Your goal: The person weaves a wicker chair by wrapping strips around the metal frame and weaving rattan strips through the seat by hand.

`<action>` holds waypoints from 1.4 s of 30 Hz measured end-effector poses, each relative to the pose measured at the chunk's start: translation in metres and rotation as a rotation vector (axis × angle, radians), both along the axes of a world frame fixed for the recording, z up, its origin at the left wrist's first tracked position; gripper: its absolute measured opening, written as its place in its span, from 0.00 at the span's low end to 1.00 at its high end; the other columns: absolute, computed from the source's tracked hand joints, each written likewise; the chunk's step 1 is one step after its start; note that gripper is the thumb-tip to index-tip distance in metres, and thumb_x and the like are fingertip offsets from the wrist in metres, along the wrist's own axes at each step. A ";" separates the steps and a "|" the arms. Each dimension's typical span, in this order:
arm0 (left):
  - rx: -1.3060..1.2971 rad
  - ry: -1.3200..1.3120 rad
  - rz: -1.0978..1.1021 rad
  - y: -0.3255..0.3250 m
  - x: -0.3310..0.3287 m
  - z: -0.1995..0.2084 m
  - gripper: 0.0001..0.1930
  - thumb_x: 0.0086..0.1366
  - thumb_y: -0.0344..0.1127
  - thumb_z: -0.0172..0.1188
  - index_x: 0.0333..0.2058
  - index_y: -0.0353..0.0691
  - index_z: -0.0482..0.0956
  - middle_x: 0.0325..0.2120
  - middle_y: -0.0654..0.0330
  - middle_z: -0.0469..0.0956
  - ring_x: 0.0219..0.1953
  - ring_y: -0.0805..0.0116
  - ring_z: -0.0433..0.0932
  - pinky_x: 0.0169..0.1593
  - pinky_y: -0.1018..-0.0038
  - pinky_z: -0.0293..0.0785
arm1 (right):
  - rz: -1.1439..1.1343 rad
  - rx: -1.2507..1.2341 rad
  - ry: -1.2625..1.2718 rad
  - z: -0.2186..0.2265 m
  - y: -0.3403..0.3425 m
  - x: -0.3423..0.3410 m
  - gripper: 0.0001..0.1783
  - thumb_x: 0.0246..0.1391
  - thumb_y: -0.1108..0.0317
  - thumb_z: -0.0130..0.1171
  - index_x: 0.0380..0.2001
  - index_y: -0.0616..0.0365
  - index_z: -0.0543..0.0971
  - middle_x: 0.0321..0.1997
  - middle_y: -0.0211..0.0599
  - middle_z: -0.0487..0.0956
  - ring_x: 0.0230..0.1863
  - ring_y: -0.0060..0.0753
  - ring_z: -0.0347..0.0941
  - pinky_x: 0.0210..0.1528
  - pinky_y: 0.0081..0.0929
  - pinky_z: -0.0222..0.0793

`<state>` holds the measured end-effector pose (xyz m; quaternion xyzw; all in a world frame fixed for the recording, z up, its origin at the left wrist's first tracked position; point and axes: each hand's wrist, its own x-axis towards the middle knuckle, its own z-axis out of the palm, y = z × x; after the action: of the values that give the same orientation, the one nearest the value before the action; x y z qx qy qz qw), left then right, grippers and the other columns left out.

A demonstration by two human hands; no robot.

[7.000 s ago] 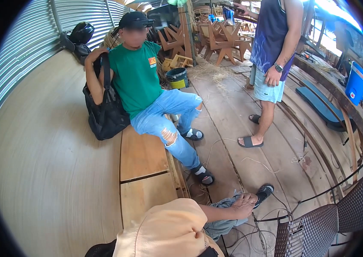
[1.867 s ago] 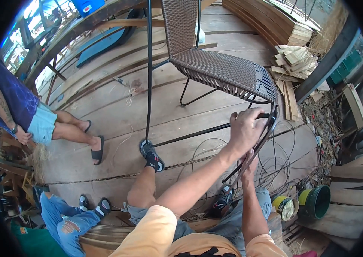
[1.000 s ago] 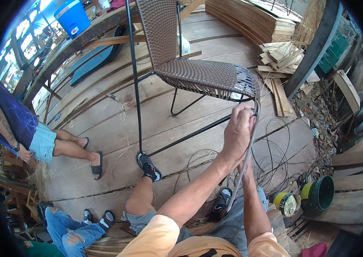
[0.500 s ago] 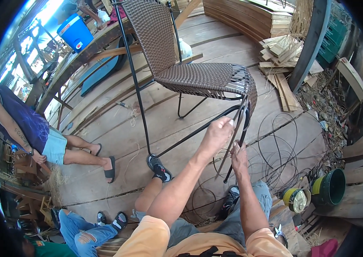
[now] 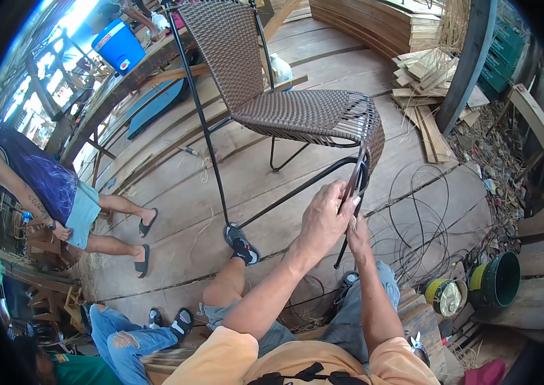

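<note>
A chair [image 5: 297,110] with brown woven plastic cane on a black metal frame stands in front of me. At its front right corner the weave is open, and brown cane strands [image 5: 363,144] run down from it. My left hand [image 5: 324,221] is closed, pinching the strands between thumb and fingers beside the bent front frame tube. Just right of and below it, my right hand [image 5: 360,236] is closed at the black chair leg [image 5: 340,255], fingertips partly hidden by the left hand. The two hands almost touch.
Loose loops of dark cane [image 5: 419,221] lie on the plank floor at right, near two buckets [image 5: 493,282]. Wood pieces [image 5: 427,74] are piled beside a post [image 5: 467,64]. One person [image 5: 44,183] stands at left; another [image 5: 121,337] sits at lower left. A blue cooler [image 5: 119,47] stands behind.
My left hand has slid down and right along the strands, closer to my right hand. The loose strand end that hung below is now hidden. The standing person's feet have shifted left.
</note>
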<state>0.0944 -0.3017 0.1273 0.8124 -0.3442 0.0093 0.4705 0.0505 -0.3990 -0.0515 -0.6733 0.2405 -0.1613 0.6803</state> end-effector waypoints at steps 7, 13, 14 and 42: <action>-0.082 -0.228 0.438 0.080 0.119 -0.039 0.19 0.53 0.33 0.58 0.42 0.34 0.65 0.42 0.49 0.65 0.48 0.54 0.64 0.54 0.61 0.59 | -0.103 0.010 -0.048 -0.008 0.010 -0.025 0.24 0.59 0.47 0.41 0.21 0.57 0.67 0.15 0.25 0.61 0.18 0.20 0.57 0.20 0.22 0.51; -0.241 0.022 0.462 0.150 0.234 -0.001 0.31 0.62 0.59 0.46 0.45 0.30 0.69 0.37 0.54 0.72 0.43 0.64 0.69 0.50 0.69 0.63 | -0.182 0.177 -0.077 -0.047 0.029 -0.036 0.28 0.60 0.44 0.38 0.33 0.61 0.72 0.16 0.21 0.59 0.18 0.15 0.55 0.20 0.16 0.50; -0.416 0.089 0.450 0.147 0.254 0.003 0.31 0.61 0.60 0.45 0.41 0.32 0.70 0.33 0.56 0.72 0.38 0.66 0.70 0.45 0.72 0.65 | -0.159 0.097 -0.122 -0.055 0.032 -0.039 0.29 0.59 0.43 0.38 0.34 0.62 0.71 0.16 0.22 0.60 0.18 0.15 0.55 0.20 0.16 0.50; -0.787 0.518 0.545 0.274 0.135 0.020 0.26 0.61 0.63 0.43 0.22 0.45 0.64 0.11 0.71 0.56 0.12 0.79 0.54 0.17 0.80 0.53 | 0.104 -0.153 0.019 -0.034 -0.019 0.004 0.30 0.60 0.43 0.32 0.31 0.61 0.71 0.14 0.31 0.61 0.19 0.27 0.59 0.24 0.28 0.56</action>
<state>0.2292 -0.0275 0.1476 0.6104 0.0356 0.0585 0.7891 0.0547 -0.4176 -0.0859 -0.7364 0.1986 -0.1373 0.6319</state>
